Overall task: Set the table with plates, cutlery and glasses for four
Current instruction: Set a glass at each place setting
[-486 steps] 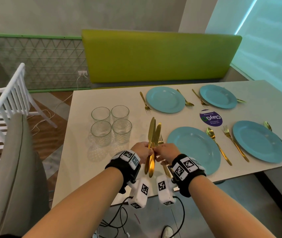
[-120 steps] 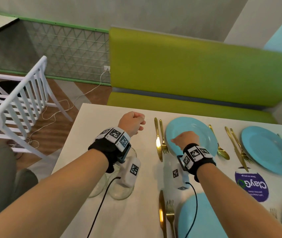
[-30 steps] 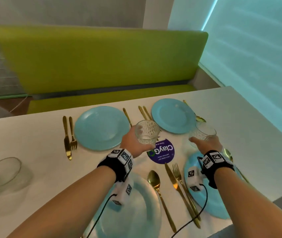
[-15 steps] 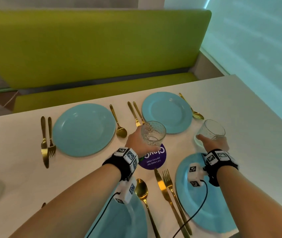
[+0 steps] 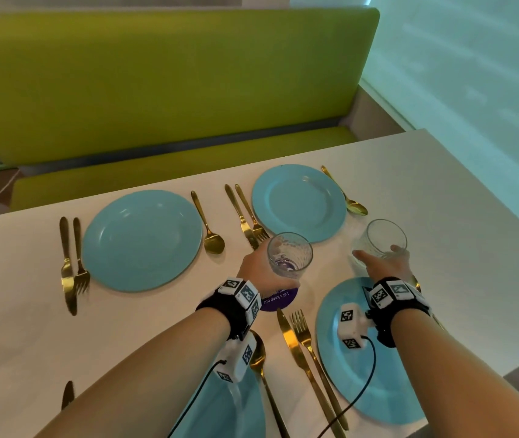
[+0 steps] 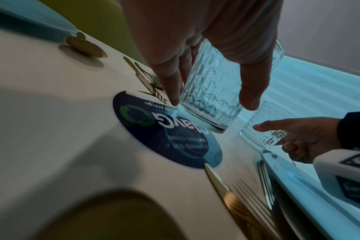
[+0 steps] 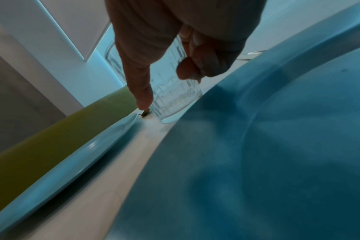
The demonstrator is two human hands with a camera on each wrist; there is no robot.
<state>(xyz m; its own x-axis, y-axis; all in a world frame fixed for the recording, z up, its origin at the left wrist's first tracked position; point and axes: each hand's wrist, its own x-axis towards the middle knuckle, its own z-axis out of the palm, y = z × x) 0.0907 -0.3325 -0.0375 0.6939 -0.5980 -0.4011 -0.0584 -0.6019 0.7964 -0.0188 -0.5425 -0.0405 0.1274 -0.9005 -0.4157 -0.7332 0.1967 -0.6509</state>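
Nearest to me, two blue plates sit at the front edge of the white tabletop [image 5: 15,311]: the near left plate [image 5: 220,409] is mostly covered by my left forearm, and the near right plate [image 5: 387,387] lies under my right wrist. Between them lie a gold spoon [image 5: 259,358], a gold knife [image 5: 296,346] and a gold fork [image 5: 307,336], side by side.

Just beyond those, my left hand [image 5: 261,270] grips a patterned glass [image 5: 289,256] from the side, thumb and fingers wrapped around its wall. From the left wrist view the glass [image 6: 214,91] is upright with its base over the far edge of the round purple sticker [image 6: 164,138]; I cannot tell whether it touches the tabletop. My right hand [image 5: 384,263] holds a second glass [image 5: 384,238], tilted toward the far right, just past the rim of the near right plate. In the right wrist view my index finger [image 7: 142,91] runs down its side while the other fingers curl around it, and its base is down at the tabletop.

Farther off, the far left plate [image 5: 141,240] has a knife and fork pair [image 5: 70,263] on its left and a spoon [image 5: 209,229] on its right. The far right plate [image 5: 299,202] sits just beyond both glasses, flanked by another knife and fork [image 5: 247,216] and a spoon [image 5: 346,194]. Behind the tabletop runs a green bench [image 5: 163,83].
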